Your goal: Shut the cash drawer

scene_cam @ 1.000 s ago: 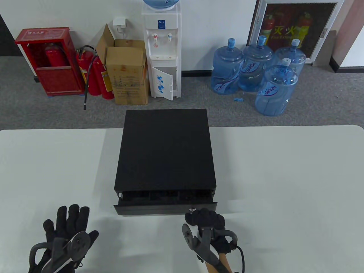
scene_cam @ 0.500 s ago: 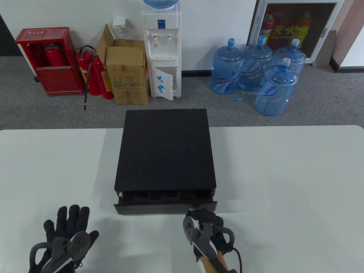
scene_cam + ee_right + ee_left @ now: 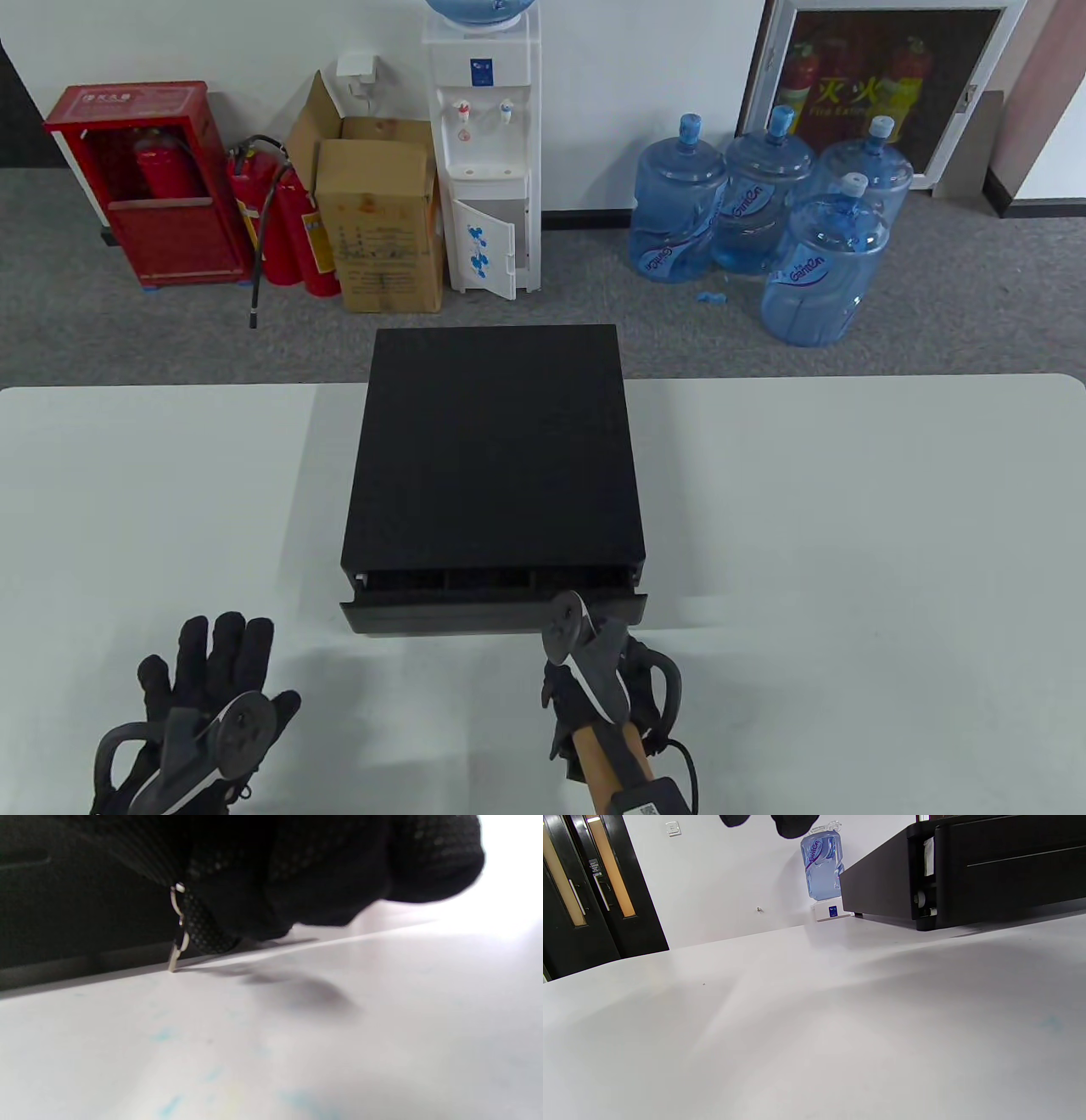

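A black cash drawer box (image 3: pixel 496 450) sits mid-table. Its drawer (image 3: pixel 441 615) stands out a little at the near side, with a narrow gap showing the compartments. My right hand (image 3: pixel 632 662) is at the right part of the drawer front; its tracker hides the fingers in the table view. In the right wrist view the gloved fingers (image 3: pixel 297 878) lie curled against the dark drawer front (image 3: pixel 63 899), beside hanging keys (image 3: pixel 178 929). My left hand (image 3: pixel 212 671) lies flat on the table, fingers spread, left of the drawer and apart from it. The drawer also shows in the left wrist view (image 3: pixel 1009 870).
The white table (image 3: pixel 848 552) stretches to both sides of the box. Beyond its far edge, on the floor, stand water bottles (image 3: pixel 764 212), a water dispenser (image 3: pixel 488 153), cardboard boxes (image 3: pixel 382 221) and fire extinguishers (image 3: pixel 288 221).
My right hand has moved forward against the drawer front and its wrist has tilted up. The drawer has slid in slightly. My left hand has shifted a little to the right.
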Tool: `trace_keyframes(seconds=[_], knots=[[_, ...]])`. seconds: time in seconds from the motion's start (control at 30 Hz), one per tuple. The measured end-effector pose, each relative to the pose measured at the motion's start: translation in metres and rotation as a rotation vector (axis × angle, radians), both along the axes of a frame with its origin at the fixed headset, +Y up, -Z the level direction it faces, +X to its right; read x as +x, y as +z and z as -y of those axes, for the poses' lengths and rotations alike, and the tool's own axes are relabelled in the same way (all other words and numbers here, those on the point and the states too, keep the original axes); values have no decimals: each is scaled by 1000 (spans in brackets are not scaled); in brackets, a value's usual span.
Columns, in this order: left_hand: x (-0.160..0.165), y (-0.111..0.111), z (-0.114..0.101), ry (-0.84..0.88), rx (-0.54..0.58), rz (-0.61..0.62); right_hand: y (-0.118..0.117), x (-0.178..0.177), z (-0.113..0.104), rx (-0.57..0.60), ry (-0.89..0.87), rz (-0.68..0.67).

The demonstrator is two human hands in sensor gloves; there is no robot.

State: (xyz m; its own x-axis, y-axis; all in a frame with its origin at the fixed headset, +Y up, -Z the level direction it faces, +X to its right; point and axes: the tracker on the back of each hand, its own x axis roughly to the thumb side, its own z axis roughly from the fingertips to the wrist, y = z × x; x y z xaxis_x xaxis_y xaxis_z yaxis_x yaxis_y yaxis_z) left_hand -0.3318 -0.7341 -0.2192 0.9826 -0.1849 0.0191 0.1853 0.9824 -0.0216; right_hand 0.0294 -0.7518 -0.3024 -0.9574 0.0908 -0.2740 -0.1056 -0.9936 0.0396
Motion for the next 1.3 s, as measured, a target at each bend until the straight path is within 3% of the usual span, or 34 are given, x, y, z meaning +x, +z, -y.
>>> trace_keyframes(seconds=[0.23, 0.37, 0.83, 1.0, 1.3], knots=[[2, 0, 1, -2, -3, 8, -24, -8, -5, -185, 51, 45], [2, 0, 1, 2, -5, 10, -28, -9, -10, -234, 68, 48], [2, 0, 1, 9, 1, 11, -22, -5, -21, -160, 48, 82], [3, 0, 1, 7, -2, 10, -20, 2, -22, -117, -41, 97], [3, 0, 1, 4, -9, 9, -20, 0, -24, -85, 5, 111]])
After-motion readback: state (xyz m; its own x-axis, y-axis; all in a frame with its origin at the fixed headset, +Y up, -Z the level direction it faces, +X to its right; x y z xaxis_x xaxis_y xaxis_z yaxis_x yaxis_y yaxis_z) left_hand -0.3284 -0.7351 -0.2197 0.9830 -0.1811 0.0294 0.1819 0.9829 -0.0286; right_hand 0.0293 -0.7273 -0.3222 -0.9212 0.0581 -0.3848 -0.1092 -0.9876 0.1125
